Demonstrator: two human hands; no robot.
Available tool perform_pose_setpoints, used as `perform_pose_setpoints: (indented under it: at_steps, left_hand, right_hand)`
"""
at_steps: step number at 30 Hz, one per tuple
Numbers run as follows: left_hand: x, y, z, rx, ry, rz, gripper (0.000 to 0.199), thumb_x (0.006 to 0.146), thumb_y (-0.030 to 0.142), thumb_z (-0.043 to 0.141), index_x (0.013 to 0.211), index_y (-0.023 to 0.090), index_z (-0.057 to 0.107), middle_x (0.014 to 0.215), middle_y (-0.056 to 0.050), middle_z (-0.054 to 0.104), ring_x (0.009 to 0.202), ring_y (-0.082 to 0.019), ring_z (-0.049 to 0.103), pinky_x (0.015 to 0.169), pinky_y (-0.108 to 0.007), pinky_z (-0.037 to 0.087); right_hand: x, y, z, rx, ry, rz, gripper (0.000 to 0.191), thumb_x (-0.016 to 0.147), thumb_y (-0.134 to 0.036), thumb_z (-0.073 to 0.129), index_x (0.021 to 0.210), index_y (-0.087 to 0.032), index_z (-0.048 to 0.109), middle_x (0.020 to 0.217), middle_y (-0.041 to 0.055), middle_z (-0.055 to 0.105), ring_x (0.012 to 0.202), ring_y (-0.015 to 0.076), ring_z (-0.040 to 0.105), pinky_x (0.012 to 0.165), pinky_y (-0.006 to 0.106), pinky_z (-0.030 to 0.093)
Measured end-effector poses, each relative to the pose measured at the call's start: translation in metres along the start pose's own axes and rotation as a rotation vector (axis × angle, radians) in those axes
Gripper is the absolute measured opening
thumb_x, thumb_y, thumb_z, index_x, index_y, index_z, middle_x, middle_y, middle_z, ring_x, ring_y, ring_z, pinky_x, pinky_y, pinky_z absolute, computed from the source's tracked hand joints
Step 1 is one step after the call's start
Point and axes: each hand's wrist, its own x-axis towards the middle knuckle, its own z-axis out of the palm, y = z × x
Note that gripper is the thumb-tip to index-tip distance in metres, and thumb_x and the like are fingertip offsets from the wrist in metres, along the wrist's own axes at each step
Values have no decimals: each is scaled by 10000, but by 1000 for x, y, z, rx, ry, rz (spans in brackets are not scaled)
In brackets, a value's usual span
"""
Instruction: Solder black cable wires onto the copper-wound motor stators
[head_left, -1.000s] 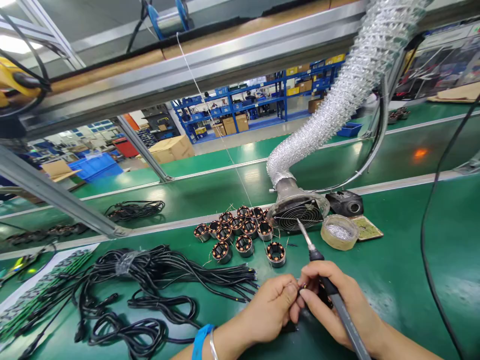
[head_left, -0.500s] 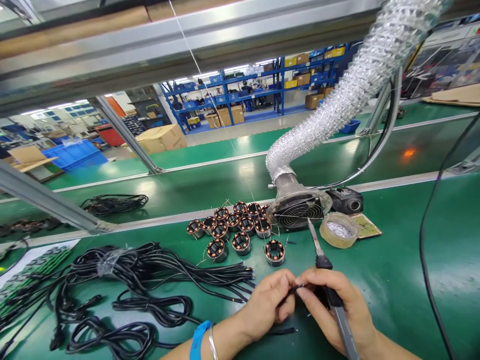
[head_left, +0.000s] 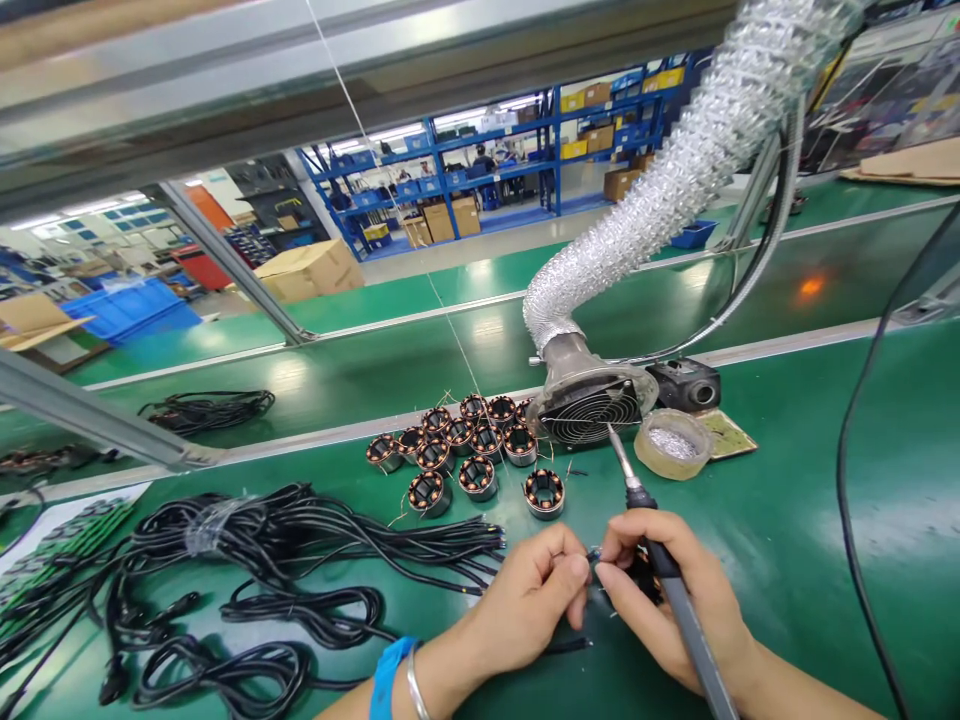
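Observation:
My left hand (head_left: 529, 600), with a blue band and a silver bangle at the wrist, is closed in a pinch on the end of a black cable. Thin wire tips (head_left: 592, 555) poke out between my two hands. In my right hand (head_left: 690, 590) lies a soldering iron (head_left: 694, 640), tip up, while the thumb and forefinger come close together beside the wire tips. Behind those fingers a stator with copper windings (head_left: 645, 575) is partly hidden. Further forward, one stator (head_left: 544, 494) stands apart from a cluster of several others (head_left: 478, 478).
A fume extractor (head_left: 592, 405) on a silver duct (head_left: 637, 220) stands beyond the iron's tip. Right of it are a round tub of silvery bits (head_left: 673, 445) and a sponge tray (head_left: 731, 437). Bundled black cables (head_left: 262, 530) cover the left; a black cord (head_left: 847, 450) hangs at right.
My fingertips have drawn slightly apart, and the wire tips now show between them. The left thumb has shifted over the forefinger. The whole view has moved a little.

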Motion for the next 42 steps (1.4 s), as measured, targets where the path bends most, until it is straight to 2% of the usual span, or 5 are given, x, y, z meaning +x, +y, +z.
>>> perform_pose_setpoints:
  at_steps: [20, 24, 30, 35, 42]
  left_hand:
    - [2, -6, 10, -307, 197, 0, 450, 832, 599, 664, 798, 190, 480, 582, 42, 539, 540, -92, 405, 580, -217, 301]
    - [1, -6, 9, -246, 218, 16, 437, 847, 582, 652, 794, 187, 472, 577, 65, 464, 542, -87, 368, 570, -213, 290]
    - [3, -9, 10, -197, 166, -10, 405, 880, 570, 600, 826, 196, 455, 598, 78, 400, 552, -94, 328, 549, -220, 257]
    - [3, -4, 14, -240, 106, -60, 429, 882, 608, 557, 813, 197, 454, 617, 85, 308, 556, -100, 224, 543, -234, 221]
    - [1, 1, 6, 4, 118, -25, 335, 965, 482, 463, 795, 194, 447, 676, 56, 350, 645, -122, 296, 598, -249, 257]
  right_hand:
    - [-3, -3, 3, -63, -19, -39, 249, 885, -116, 552, 1100, -228, 493, 766, -26, 618, 603, 103, 613, 578, 190, 539]
    - [-7, -2, 4, -86, -55, -124, 214, 859, -107, 539, 1025, -241, 532, 754, -24, 602, 632, 122, 607, 593, 219, 540]
    - [-3, -1, 7, -14, 5, 35, 314, 899, -158, 571, 1188, -215, 461, 854, -8, 633, 611, 85, 624, 588, 162, 558]
    - [-8, -3, 12, -49, 31, -37, 273, 889, -118, 574, 1131, -215, 492, 833, -22, 631, 616, 75, 629, 613, 147, 550]
    - [-3, -2, 0, -80, 10, -146, 335, 860, -91, 610, 1164, -186, 506, 994, 49, 647, 691, 101, 645, 659, 207, 568]
